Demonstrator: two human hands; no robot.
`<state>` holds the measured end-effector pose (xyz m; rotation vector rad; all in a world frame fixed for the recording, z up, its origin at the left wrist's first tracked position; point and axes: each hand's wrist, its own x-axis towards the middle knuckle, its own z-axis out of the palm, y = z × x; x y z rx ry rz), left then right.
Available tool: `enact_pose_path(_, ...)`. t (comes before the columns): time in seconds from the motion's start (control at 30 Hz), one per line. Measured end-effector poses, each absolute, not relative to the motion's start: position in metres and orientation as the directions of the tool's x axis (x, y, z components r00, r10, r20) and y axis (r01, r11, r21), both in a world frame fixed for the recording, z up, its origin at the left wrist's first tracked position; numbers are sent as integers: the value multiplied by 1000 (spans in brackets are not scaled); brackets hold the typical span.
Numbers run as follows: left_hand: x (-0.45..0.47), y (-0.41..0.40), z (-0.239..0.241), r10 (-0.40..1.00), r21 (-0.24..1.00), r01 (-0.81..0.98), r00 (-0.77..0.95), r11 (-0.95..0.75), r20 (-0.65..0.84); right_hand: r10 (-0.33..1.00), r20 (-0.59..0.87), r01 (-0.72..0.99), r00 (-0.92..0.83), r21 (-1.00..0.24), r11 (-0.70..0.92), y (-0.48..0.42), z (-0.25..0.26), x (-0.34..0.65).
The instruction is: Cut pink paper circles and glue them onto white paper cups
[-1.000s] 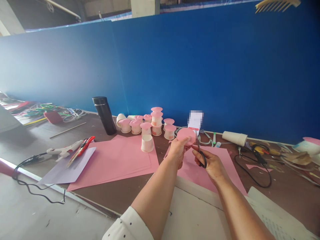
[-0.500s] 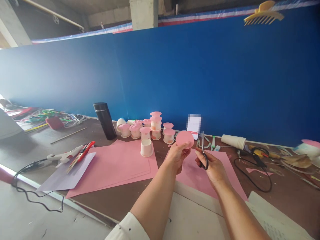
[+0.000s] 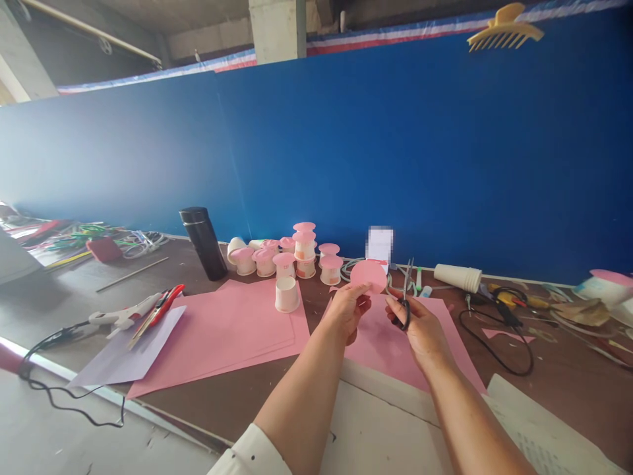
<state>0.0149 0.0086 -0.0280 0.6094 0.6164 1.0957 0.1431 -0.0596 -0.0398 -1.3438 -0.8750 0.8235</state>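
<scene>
Between thumb and fingers, my left hand (image 3: 347,310) pinches a round pink paper disc (image 3: 368,276) by its lower edge. My right hand (image 3: 416,324) is closed around the black handles of a pair of scissors (image 3: 407,290), whose blades point up, slightly parted, to the right of the disc and apart from it. Pink paper sheets (image 3: 232,336) lie on the table beneath and to the left of my hands. A white paper cup (image 3: 287,294) stands upside down on the left sheets. Behind it are several cups topped with pink discs (image 3: 304,254).
At left lie a glue gun (image 3: 123,313), a red utility knife (image 3: 165,303) and a lilac sheet (image 3: 128,363). A black flask (image 3: 204,244) stands behind them. Stacked cups (image 3: 457,278) and a black cable (image 3: 499,359) are at right. A blue panel (image 3: 346,145) rises behind the table.
The scissor blades have spread a little and the disc has turned slightly in my left hand. My view has shifted slightly to the right.
</scene>
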Motion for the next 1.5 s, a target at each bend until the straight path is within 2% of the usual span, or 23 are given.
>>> enact_pose_path(0.13,15,9,-25,944,740,-606,307,293,-122,918,-29,-13,396,-1000,-26,-59,-41,142)
enact_pose_path(0.3,11,11,-19,968,837,-509,232,200,-90,955,-104,54,278,-991,-124,-64,-34,138)
enact_pose_path(0.6,11,16,-20,983,860,-480,137,174,-123,986,-73,212,149,-972,-104,-66,-40,133)
enact_pose_path(1.5,11,8,-14,984,908,-392,153,144,-90,966,-40,216,254,-972,-97,-71,-28,118)
